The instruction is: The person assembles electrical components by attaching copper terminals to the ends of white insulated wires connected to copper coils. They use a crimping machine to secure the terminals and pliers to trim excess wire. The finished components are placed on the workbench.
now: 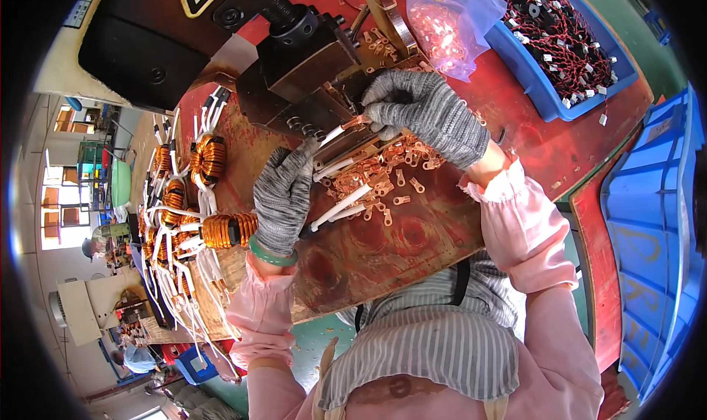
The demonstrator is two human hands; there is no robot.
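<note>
My left hand (286, 195), in a grey knit glove, pinches a white-sleeved wire lead (331, 135) in front of the dark metal press (298, 77). At the lead's far end is a copper cable lug (358, 121), and the fingers of my right hand (427, 114), gloved alike, close on it. The press's jaw area is just beyond the lug; whether the lug touches it, I cannot tell. Below my hands lies a loose heap of copper lugs (401, 157). Two more white-sleeved leads (342, 206) rest across it. A copper-wound coil (224, 231) sits beside my left wrist.
More coils (208, 158) with long white leads crowd the table's left side. Behind my right hand are a clear bag of copper parts (444, 40) and a blue bin (537, 96) of small black parts with red wires. A large blue crate (652, 236) stands at right.
</note>
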